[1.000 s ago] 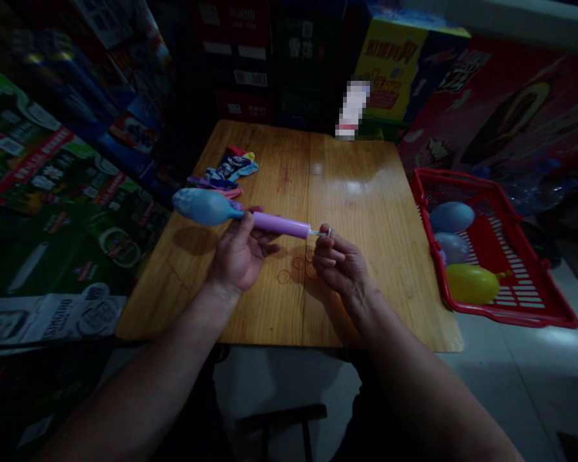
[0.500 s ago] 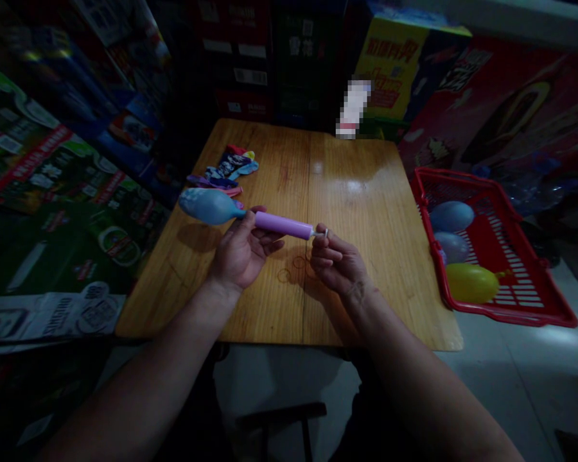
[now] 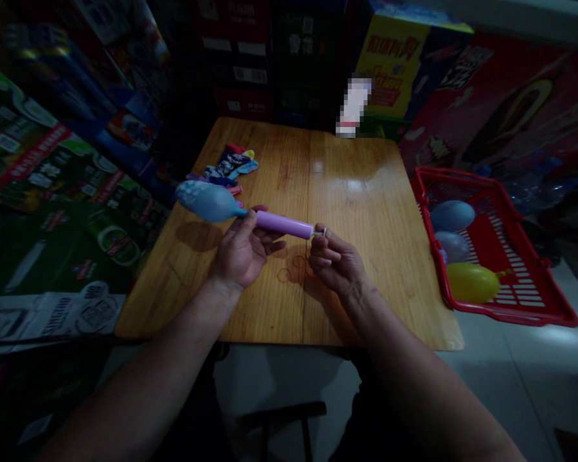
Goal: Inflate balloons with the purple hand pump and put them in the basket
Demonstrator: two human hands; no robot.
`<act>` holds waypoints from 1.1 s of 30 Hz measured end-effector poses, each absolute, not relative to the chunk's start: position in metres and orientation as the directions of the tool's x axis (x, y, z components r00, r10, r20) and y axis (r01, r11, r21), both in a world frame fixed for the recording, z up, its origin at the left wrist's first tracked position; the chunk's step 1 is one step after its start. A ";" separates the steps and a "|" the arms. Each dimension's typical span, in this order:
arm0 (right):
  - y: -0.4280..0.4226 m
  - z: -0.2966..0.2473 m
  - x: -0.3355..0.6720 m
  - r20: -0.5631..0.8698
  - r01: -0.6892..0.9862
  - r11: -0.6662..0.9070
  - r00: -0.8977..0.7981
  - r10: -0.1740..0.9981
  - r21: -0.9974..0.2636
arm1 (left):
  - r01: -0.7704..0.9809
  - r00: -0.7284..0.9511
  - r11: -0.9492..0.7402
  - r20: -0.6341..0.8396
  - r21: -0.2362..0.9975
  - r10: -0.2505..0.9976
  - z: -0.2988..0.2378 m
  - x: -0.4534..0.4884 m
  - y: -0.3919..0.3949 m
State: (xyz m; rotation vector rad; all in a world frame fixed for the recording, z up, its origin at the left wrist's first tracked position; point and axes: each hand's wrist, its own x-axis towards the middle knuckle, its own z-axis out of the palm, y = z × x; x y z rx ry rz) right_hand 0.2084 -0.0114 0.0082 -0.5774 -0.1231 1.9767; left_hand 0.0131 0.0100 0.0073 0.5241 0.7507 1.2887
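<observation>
A purple hand pump [image 3: 285, 224] lies level above the wooden table [image 3: 356, 212]. On its left end sits a partly inflated blue balloon [image 3: 209, 201]. My left hand [image 3: 241, 251] is closed around the balloon's neck and the pump's nozzle end, its thumb on top. At the other end, the fingers of my right hand [image 3: 334, 260] grip the pump's white handle, with only a short bit of rod showing. Several rubber bands [image 3: 298, 261] lie on the wood beneath. Behind the blue balloon is a pile of flat, uninflated balloons [image 3: 231, 165] in mixed colours.
A red plastic basket [image 3: 534, 314] stands right of the table, holding blue balloons [image 3: 453, 215] and a yellow balloon [image 3: 472, 282]. Stacked cartons [image 3: 298, 58] rise behind the table, and green beer cartons [image 3: 77, 250] stand on the left. A stool [image 3: 282, 414] is below the front edge.
The blue balloon looks slightly bigger and has shifted a little up and left. My right hand has moved slightly left, pushing the pump's handle closer to the barrel.
</observation>
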 end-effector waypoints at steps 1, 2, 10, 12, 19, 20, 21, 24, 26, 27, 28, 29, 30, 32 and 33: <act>-0.011 0.008 0.209 -0.343 -0.822 -0.465 -0.355 0.870 -0.329 | -0.650 0.095 0.218 -0.207 0.728 0.974 0.007 0.013 0.011; -0.011 0.009 0.210 -0.344 -0.823 -0.465 -0.355 0.869 -0.327 | -0.644 0.092 0.221 -0.212 0.733 0.973 0.007 0.013 0.012; -0.008 0.022 0.234 -0.300 -0.810 -0.444 -0.346 0.889 -0.382 | -0.655 0.016 0.144 -0.177 0.742 0.984 0.016 -0.006 0.023; -0.010 0.021 0.232 -0.287 -0.815 -0.433 -0.339 0.896 -0.386 | -0.639 0.022 0.139 -0.162 0.757 0.987 0.017 -0.007 0.021; -0.013 0.013 0.210 -0.361 -0.829 -0.464 -0.348 0.865 -0.313 | -0.624 0.180 0.236 -0.156 0.745 0.971 0.017 0.010 0.004; -0.013 0.013 0.209 -0.367 -0.836 -0.461 -0.346 0.863 -0.296 | -0.624 0.190 0.240 -0.154 0.743 0.970 0.017 0.011 0.003; -0.012 0.014 0.209 -0.372 -0.841 -0.461 -0.348 0.861 -0.281 | -0.626 0.190 0.242 -0.156 0.741 0.969 0.017 0.011 0.003; -0.012 0.017 0.208 -0.381 -0.840 -0.476 -0.362 0.850 -0.263 | -0.642 0.139 0.234 -0.190 0.730 0.972 0.016 0.012 0.006; -0.011 0.020 0.211 -0.390 -0.828 -0.489 -0.369 0.844 -0.274 | -0.648 0.105 0.231 -0.215 0.726 0.971 0.014 0.009 0.010; -0.011 0.021 0.214 -0.392 -0.822 -0.492 -0.368 0.843 -0.286 | -0.646 0.095 0.233 -0.226 0.727 0.970 0.013 0.007 0.012; -0.010 0.022 0.218 -0.386 -0.819 -0.489 -0.364 0.847 -0.300 | -0.643 0.084 0.230 -0.232 0.731 0.969 0.013 0.004 0.015; -0.008 0.022 0.223 -0.373 -0.819 -0.478 -0.356 0.857 -0.316 | -0.640 0.064 0.218 -0.231 0.737 0.971 0.013 0.001 0.017; -0.007 0.023 0.227 -0.352 -0.823 -0.462 -0.346 0.870 -0.332 | -0.638 0.039 0.196 -0.223 0.745 0.974 0.013 -0.003 0.020; -0.007 0.022 0.232 -0.311 -0.834 -0.421 -0.318 0.895 -0.358 | -0.629 -0.014 0.143 -0.195 0.764 0.981 0.015 -0.007 0.022; -0.007 0.021 0.232 -0.304 -0.836 -0.412 -0.311 0.900 -0.363 | -0.624 -0.025 0.127 -0.182 0.771 0.983 0.016 -0.007 0.021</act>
